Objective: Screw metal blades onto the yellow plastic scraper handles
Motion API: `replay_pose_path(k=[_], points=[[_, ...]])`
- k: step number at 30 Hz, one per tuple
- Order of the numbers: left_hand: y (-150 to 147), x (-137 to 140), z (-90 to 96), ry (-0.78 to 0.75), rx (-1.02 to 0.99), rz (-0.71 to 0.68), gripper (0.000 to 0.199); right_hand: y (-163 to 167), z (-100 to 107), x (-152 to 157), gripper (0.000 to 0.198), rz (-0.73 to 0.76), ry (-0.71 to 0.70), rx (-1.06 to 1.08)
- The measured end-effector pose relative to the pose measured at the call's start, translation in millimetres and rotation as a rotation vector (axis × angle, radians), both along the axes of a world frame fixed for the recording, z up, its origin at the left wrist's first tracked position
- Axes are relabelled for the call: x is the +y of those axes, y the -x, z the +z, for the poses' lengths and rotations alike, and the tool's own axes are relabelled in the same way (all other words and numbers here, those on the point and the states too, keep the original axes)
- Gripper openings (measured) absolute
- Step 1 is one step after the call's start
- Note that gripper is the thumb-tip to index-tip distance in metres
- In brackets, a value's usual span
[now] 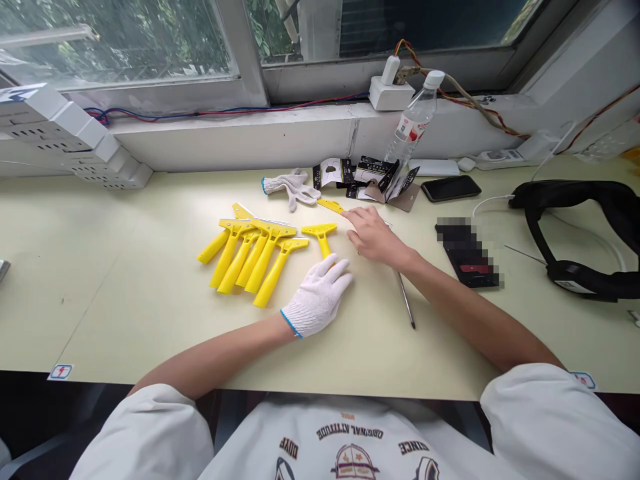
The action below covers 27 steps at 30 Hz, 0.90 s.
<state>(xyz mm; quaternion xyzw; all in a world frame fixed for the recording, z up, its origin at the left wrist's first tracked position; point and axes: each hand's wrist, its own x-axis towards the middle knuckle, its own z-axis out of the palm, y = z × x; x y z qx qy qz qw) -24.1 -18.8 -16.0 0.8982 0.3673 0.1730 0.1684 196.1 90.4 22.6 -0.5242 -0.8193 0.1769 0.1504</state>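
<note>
My left hand [319,293], in a white knitted glove with a blue cuff edge, lies closed over the handle of a yellow scraper [320,231]. Its T-shaped head points away from me, and the lower handle is hidden under the glove. My bare right hand [375,237] reaches to a flat yellow scraper plate [331,206], with its fingertips closed on the near end. Left of both hands, several yellow scrapers [257,253] with metal-edged heads lie in an overlapping group. A thin metal screwdriver [406,301] lies partly under my right forearm.
A spare white glove [293,188] and black-and-white card packaging [383,179] lie behind the hands, near a plastic bottle [415,123]. To the right are a phone [451,188], a partly blurred dark device [467,253] and a black headset [585,233]. White boxes [90,137] stand at far left.
</note>
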Motion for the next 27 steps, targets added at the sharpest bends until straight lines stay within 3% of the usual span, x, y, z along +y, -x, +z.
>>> replay_pose_path(k=[2,6,15,19,24,27], points=[[2.0,7.4,1.1,-0.008,0.025,0.049,0.055,-0.8,-1.7,5.9,0.063,0.012,-0.096,-0.194],[4.4,17.1,5.7,-0.041,0.077,0.155,0.049,-3.4,-5.6,11.6,0.069,0.103,0.043,-0.367],[4.2,23.1,21.9,-0.069,0.245,0.24,0.05,6.1,1.9,-22.4,0.065,0.093,0.041,-0.415],[9.6,32.9,42.8,-0.121,0.39,0.308,0.05,6.1,7.1,-25.5,0.059,0.108,0.067,-0.395],[32.1,47.4,72.9,-0.021,0.558,0.519,0.064,-13.1,22.8,-15.5,0.05,0.015,-0.003,-0.323],[48.1,52.8,78.5,0.08,0.594,0.543,0.056,-29.5,33.9,-9.4,0.042,-0.131,0.025,-0.379]])
